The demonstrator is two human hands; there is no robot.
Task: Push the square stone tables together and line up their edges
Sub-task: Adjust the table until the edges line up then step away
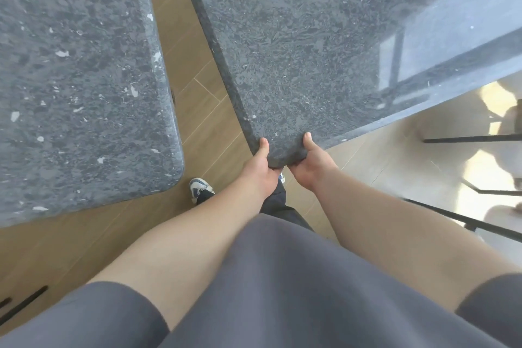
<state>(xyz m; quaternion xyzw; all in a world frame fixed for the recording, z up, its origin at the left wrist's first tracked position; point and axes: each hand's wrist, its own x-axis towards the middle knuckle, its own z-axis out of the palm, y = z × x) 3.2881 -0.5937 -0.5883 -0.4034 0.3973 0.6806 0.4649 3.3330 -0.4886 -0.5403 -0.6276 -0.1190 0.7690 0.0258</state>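
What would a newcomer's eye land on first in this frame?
Most striking are the two hands, left hand and right hand, gripping the near corner of the right stone table, thumbs on top. To the left sits the second stone table, apart from the first, with a wedge of wooden floor showing between their edges. A sneaker peeks out below that gap.

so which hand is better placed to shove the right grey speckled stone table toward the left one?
Probably right hand: it grips the right grey speckled stone table corner's outer side, facing the left table.
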